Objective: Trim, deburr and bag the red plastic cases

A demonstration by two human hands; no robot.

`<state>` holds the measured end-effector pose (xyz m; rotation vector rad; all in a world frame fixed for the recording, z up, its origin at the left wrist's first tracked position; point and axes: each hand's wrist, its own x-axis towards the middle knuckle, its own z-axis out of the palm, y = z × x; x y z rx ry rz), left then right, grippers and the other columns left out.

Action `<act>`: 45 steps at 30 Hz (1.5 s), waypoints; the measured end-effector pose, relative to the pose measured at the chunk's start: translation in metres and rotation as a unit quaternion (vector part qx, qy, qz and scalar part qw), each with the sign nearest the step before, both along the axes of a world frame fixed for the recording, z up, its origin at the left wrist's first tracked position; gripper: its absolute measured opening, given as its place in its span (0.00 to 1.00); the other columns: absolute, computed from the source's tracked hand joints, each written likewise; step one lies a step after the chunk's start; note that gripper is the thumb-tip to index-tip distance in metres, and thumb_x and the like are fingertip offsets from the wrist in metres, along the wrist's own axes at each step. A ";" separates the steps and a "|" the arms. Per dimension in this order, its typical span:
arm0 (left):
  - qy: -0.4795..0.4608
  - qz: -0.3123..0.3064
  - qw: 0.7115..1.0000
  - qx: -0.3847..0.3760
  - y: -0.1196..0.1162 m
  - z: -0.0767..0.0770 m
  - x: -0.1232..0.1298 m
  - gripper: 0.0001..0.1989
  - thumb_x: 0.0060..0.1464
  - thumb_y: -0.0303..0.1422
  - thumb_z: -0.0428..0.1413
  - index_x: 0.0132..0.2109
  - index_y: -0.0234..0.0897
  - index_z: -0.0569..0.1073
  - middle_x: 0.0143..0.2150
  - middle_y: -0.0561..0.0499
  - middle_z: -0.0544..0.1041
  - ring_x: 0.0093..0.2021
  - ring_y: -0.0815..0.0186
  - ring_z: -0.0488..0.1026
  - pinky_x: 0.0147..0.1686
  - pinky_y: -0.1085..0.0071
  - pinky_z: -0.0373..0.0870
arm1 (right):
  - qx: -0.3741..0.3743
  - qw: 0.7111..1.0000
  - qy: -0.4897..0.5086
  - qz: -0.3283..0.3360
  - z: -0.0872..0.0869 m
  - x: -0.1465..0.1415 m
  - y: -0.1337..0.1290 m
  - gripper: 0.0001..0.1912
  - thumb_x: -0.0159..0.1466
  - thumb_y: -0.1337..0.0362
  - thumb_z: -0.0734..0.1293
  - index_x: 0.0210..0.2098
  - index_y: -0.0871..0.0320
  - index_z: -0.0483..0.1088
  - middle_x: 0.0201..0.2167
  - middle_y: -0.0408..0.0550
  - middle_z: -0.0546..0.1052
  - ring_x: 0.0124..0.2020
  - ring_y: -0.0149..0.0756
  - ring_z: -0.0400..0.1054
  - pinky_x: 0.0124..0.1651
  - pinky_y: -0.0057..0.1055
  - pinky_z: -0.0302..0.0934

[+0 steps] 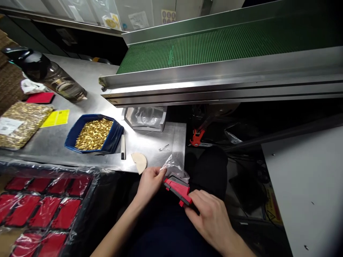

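My left hand pinches the edge of a clear plastic bag near the front edge of the metal table. In my right hand is the lower end of a red and black plastic part, gripped between thumb and fingers. The part is tilted, and its upper end lies at the bag, beside my left fingertips. A beige half-round piece rests on the table just left of my left hand. Some thin metal pins lie behind the bag.
A blue bin of gold-coloured pieces, a cutter and a bottle stand or lie on the metal table. A green conveyor crosses behind. Front left, a plastic-lined box holds several red parts. A white surface is at right.
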<state>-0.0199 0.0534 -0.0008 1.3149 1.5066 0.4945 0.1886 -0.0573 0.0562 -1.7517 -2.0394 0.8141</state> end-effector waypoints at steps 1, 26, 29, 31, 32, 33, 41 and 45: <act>0.009 -0.024 1.000 0.013 0.001 0.004 0.003 0.28 0.63 0.49 0.52 0.19 0.39 0.60 0.17 0.56 0.55 0.20 0.68 0.52 0.23 0.68 0.44 | 0.000 0.999 -0.036 0.002 -0.006 -0.002 -0.003 0.06 0.68 0.67 0.65 0.34 0.52 0.70 0.30 0.43 0.77 0.32 0.39 0.71 0.36 0.35 0.57; -0.041 -0.104 0.968 0.225 -0.055 0.026 0.033 0.07 0.68 0.32 0.52 0.45 0.41 0.76 0.40 0.47 0.79 0.39 0.61 0.77 0.43 0.66 0.73 | -0.201 0.979 -0.020 0.010 -0.001 -0.002 0.062 0.08 0.71 0.62 0.61 0.35 0.53 0.68 0.32 0.43 0.81 0.30 0.38 0.74 0.31 0.33 0.44; -0.135 0.002 0.989 0.058 -0.050 0.026 0.032 0.07 0.67 0.38 0.55 0.40 0.40 0.72 0.33 0.52 0.76 0.32 0.65 0.74 0.33 0.70 0.70 | -0.173 0.984 -0.019 0.021 -0.002 -0.004 0.063 0.08 0.72 0.61 0.60 0.37 0.53 0.68 0.34 0.44 0.81 0.32 0.37 0.74 0.31 0.33 0.44; -0.203 0.062 0.975 -0.060 -0.045 0.023 0.026 0.12 0.65 0.43 0.56 0.39 0.41 0.67 0.26 0.58 0.69 0.25 0.68 0.67 0.26 0.73 0.64 | -0.154 0.988 -0.005 0.005 -0.005 -0.007 0.062 0.09 0.72 0.58 0.62 0.37 0.53 0.67 0.34 0.42 0.81 0.32 0.35 0.73 0.32 0.32 0.46; -0.224 0.077 0.967 -0.095 -0.043 0.020 0.023 0.14 0.65 0.46 0.56 0.39 0.41 0.66 0.24 0.60 0.66 0.22 0.70 0.63 0.23 0.74 0.60 | -0.142 0.990 0.004 -0.008 -0.008 -0.010 0.062 0.09 0.72 0.57 0.63 0.36 0.53 0.67 0.34 0.41 0.80 0.31 0.34 0.72 0.32 0.31 0.48; -0.228 0.079 0.964 -0.109 -0.041 0.018 0.019 0.15 0.64 0.47 0.57 0.39 0.41 0.65 0.23 0.61 0.64 0.21 0.71 0.60 0.22 0.75 0.57 | -0.123 0.992 0.012 -0.019 -0.011 -0.013 0.062 0.10 0.72 0.56 0.63 0.36 0.53 0.67 0.33 0.41 0.79 0.32 0.34 0.72 0.33 0.31 0.50; 0.125 0.046 0.978 0.161 -0.025 0.008 -0.007 0.10 0.66 0.42 0.54 0.41 0.42 0.74 0.30 0.54 0.77 0.27 0.65 0.73 0.32 0.71 0.66 | -0.014 0.995 -0.094 0.041 -0.023 -0.053 0.078 0.10 0.74 0.58 0.61 0.43 0.55 0.70 0.39 0.47 0.79 0.42 0.43 0.72 0.48 0.40 0.60; 0.155 0.045 0.968 0.194 -0.016 0.010 -0.014 0.09 0.64 0.41 0.56 0.40 0.42 0.75 0.31 0.52 0.79 0.28 0.64 0.74 0.32 0.71 0.67 | -0.033 0.992 -0.053 0.111 -0.015 -0.038 0.086 0.19 0.71 0.47 0.66 0.52 0.55 0.71 0.49 0.51 0.78 0.52 0.46 0.70 0.55 0.44 0.62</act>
